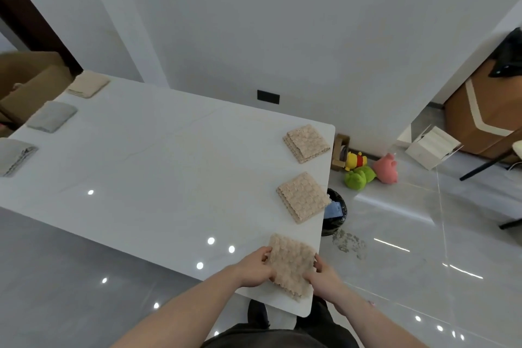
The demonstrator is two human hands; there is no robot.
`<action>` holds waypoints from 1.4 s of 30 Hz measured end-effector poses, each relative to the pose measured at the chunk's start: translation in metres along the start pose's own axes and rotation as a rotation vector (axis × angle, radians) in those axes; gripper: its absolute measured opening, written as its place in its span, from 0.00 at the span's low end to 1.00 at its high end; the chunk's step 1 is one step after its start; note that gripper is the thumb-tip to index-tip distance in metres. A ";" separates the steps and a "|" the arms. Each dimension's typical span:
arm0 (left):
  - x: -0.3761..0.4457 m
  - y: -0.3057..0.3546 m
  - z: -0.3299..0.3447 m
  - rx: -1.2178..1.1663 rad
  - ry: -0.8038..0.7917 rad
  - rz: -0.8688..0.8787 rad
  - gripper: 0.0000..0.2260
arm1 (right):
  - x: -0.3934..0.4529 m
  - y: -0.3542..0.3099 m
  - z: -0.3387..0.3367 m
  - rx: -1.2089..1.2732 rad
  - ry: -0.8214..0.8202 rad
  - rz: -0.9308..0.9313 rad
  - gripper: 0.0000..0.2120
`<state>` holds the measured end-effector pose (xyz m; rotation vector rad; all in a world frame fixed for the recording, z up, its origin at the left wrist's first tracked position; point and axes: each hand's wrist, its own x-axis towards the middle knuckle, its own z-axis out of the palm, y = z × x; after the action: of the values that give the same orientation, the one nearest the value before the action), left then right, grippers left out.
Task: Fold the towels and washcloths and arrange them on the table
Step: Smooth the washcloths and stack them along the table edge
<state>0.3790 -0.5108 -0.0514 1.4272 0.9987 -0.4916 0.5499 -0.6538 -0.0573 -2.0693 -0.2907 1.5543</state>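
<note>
A folded beige textured washcloth point(291, 263) lies at the near right corner of the white table point(158, 167). My left hand point(255, 267) grips its left edge and my right hand point(322, 277) grips its right edge. Two more folded beige washcloths point(306, 139) point(302, 197) lie in a row along the table's right edge beyond it. On the far left side lie a folded beige towel point(89, 84) and two folded grey towels point(52, 116) point(14, 155).
Past the table's right edge stands a black-lined bin point(334, 212) on the glossy floor. Plush toys point(370, 171) lie by the wall, with a white box point(432, 147) and a brown cabinet point(480, 121) further right. A cardboard box point(25, 82) stands at far left.
</note>
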 end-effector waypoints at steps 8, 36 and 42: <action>0.015 -0.014 -0.005 0.027 0.053 -0.027 0.40 | 0.024 0.013 -0.011 -0.081 -0.036 -0.019 0.41; 0.151 0.143 -0.086 0.160 0.347 0.003 0.37 | 0.118 -0.097 -0.097 0.083 0.038 0.077 0.37; 0.167 0.142 -0.088 0.113 0.547 0.052 0.06 | 0.161 -0.094 -0.103 0.113 0.174 0.075 0.35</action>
<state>0.5573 -0.3614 -0.0899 1.7302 1.3764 -0.1142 0.7109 -0.5290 -0.1204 -2.1301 -0.0608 1.3869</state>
